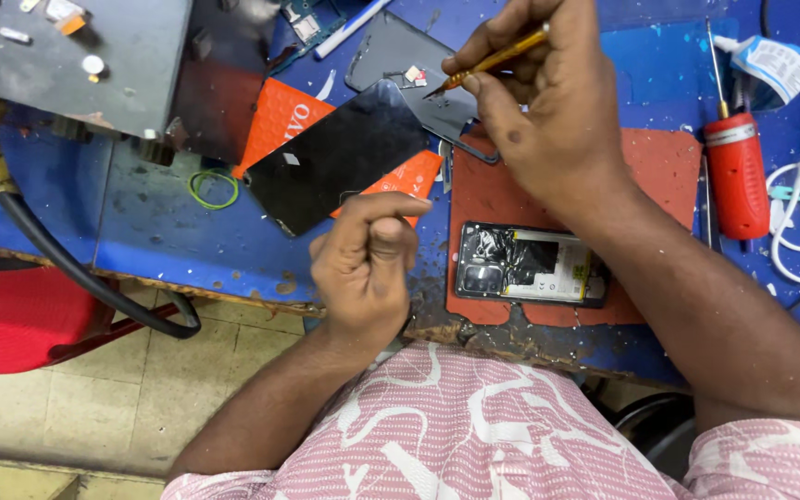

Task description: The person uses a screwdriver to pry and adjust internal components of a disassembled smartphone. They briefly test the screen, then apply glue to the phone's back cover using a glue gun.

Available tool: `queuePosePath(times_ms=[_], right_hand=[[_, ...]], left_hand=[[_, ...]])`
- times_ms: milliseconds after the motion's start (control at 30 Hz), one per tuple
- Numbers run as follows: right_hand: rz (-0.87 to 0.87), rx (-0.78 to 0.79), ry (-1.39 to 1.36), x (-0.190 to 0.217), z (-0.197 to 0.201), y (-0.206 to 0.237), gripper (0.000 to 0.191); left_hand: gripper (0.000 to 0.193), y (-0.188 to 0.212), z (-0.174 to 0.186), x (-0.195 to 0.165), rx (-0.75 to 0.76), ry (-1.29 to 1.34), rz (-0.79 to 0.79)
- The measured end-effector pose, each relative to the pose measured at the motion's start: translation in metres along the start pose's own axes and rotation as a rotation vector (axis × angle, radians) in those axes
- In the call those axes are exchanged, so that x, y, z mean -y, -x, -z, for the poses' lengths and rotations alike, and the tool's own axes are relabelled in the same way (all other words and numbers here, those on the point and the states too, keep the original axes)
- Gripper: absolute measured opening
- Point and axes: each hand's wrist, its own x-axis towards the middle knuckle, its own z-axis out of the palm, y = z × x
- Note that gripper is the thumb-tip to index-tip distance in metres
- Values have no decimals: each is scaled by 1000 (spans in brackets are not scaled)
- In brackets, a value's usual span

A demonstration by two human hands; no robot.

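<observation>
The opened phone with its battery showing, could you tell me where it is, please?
The opened phone lies on the red mat at the bench's near edge, under the right forearm.

Yellow-handled pick [497, 60] tilted, tip over dark back cover [409, 69].

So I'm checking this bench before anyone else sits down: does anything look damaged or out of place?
Yes. The table's front edge is chipped and crumbling, its blue cover worn away. An opened phone lies with its insides bare on the red mat, and a green rubber band lies loose beside the black panel.
</observation>
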Motion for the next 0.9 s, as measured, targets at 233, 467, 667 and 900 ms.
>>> queuePosePath(times_ms=[233, 467, 667, 900], right_hand=[[-24, 2, 111, 5, 2, -5, 37], [-171, -125, -212, 29, 27, 31, 43], [-277, -299, -417, 47, 28, 82, 43], [-285, -320, -436, 49, 25, 109, 43]], left_hand=[[17, -8, -3, -7, 49, 40, 58], [18, -16, -7, -9, 92, -7, -22], [34, -19, -10, -11, 206, -110, -92], [17, -17, -17, -8, 303, -140, -112]])
